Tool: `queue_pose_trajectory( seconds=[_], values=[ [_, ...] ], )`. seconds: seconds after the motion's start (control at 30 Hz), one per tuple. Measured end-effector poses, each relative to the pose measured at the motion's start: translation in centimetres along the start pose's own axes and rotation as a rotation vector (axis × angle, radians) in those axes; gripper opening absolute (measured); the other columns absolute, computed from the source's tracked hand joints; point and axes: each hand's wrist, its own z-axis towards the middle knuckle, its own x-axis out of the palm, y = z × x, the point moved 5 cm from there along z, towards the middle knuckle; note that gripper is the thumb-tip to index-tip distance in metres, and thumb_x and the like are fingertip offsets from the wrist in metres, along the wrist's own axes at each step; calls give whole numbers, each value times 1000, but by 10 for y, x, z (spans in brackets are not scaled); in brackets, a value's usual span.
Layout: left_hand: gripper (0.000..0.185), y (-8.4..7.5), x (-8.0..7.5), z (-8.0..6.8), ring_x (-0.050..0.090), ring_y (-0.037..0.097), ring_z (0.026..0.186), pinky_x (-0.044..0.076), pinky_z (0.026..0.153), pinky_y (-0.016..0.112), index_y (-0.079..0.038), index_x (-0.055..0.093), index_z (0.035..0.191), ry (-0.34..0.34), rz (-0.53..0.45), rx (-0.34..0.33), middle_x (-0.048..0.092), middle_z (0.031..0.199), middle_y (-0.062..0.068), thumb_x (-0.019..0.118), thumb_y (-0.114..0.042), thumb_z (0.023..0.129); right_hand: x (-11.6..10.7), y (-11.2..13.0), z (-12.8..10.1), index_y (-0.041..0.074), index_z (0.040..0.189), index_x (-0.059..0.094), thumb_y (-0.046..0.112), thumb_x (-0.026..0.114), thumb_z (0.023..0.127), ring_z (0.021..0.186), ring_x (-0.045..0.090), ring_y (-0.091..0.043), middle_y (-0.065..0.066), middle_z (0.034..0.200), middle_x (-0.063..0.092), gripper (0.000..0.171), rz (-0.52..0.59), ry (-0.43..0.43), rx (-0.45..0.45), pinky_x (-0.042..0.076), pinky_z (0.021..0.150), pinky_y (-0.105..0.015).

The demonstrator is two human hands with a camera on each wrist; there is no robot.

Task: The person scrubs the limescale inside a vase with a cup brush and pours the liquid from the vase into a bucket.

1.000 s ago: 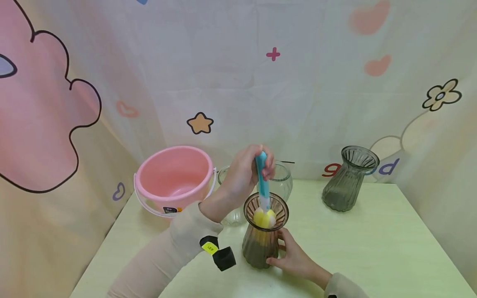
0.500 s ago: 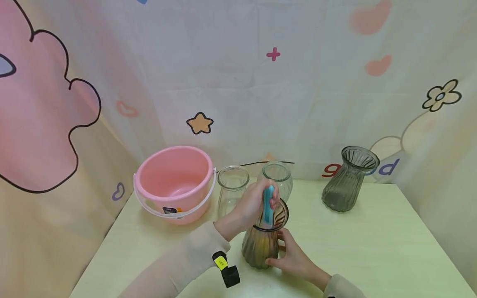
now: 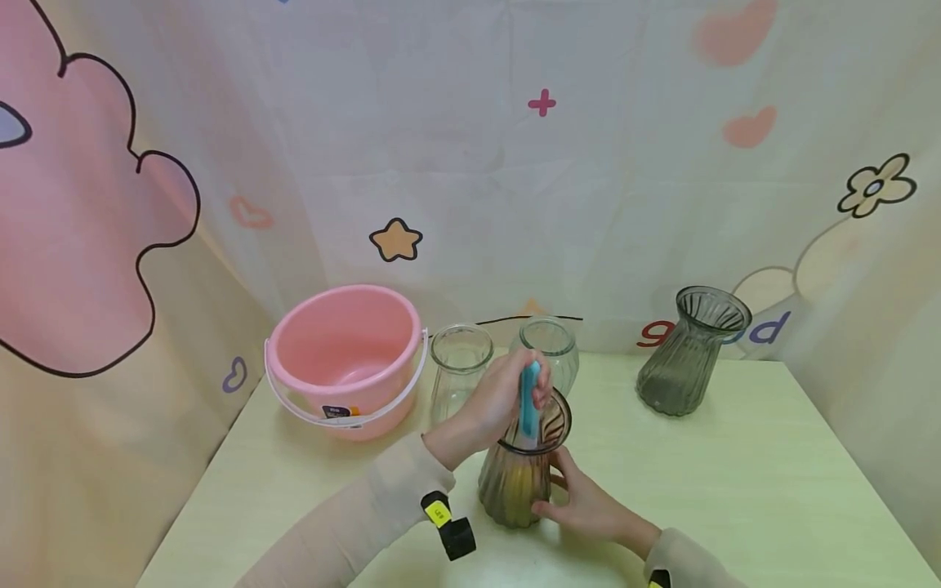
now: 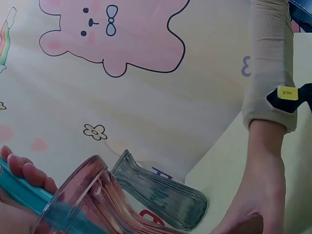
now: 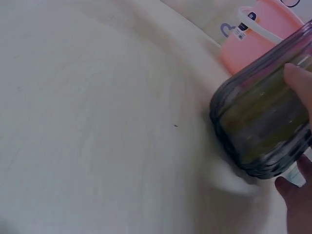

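In the head view my left hand (image 3: 500, 398) grips the teal handle of a sponge bottle brush (image 3: 528, 404), which points down into a ribbed, smoky brown glass vase (image 3: 491, 482). The brush's yellow sponge head shows dimly through the lower glass. My right hand (image 3: 591, 505) holds the vase low on its right side, thumb and fingers around the body. From the right wrist, the vase base (image 5: 258, 146) appears close up, with the right thumb (image 5: 301, 83) against the glass. In the left wrist view the brush handle (image 4: 24, 187) enters the vase mouth.
A pink bucket (image 3: 294, 374) with a white handle stands at the back left. Two clear glass vases, one left (image 3: 450, 380) and one right (image 3: 564, 359), stand behind my left hand. A grey ribbed vase (image 3: 678, 371) is at the back right, before a printed curtain (image 3: 470, 163).
My left hand has moved down, pushing the brush deeper, so its sponge head went from the vase's mouth to its lower body. The right hand keeps its hold.
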Motion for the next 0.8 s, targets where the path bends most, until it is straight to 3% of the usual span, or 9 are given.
queue_pose_trajectory(
  seconds=[0.17, 0.4, 0.5, 0.7, 0.8],
  values=[
    [34, 0, -1, -1, 37, 14, 56, 33, 56, 26, -7, 40, 66, 6, -3, 27, 38, 59, -1, 25, -19, 94, -2, 0, 3, 30, 147, -3, 25, 67, 83, 139, 14, -28, -4, 153, 10, 95, -17, 75, -2, 29, 104, -52],
    [34, -12, 1, -6, 37, 14, 55, 33, 56, 26, -7, 41, 66, 11, -7, 64, 38, 59, -1, 24, -17, 93, 1, -1, 4, 30, 147, 4, 22, 70, 80, 136, 22, -26, -4, 150, 21, 94, -7, 26, -19, 32, 102, -52],
    [35, -28, 4, -8, 36, 13, 56, 33, 57, 26, -7, 41, 66, 28, 0, 90, 38, 60, -1, 24, -18, 94, 1, -1, 4, 30, 146, 6, 20, 71, 79, 135, 23, -25, -4, 149, 22, 94, 6, -3, -16, 32, 103, -51],
    [35, -76, 9, -10, 36, 15, 59, 34, 62, 28, -9, 42, 66, 69, -7, 208, 37, 60, 0, 23, -18, 94, 2, -3, 2, 25, 146, 11, 20, 72, 79, 136, 23, -27, -6, 149, 21, 91, 26, -33, 36, 32, 103, -52],
    [35, -89, 10, -10, 38, 16, 59, 35, 62, 28, -8, 42, 67, 79, -3, 230, 38, 60, 0, 22, -17, 94, 3, -3, 2, 22, 145, 13, 22, 72, 78, 135, 26, -28, -7, 148, 24, 89, 22, -45, 45, 33, 102, -52]
  ],
)
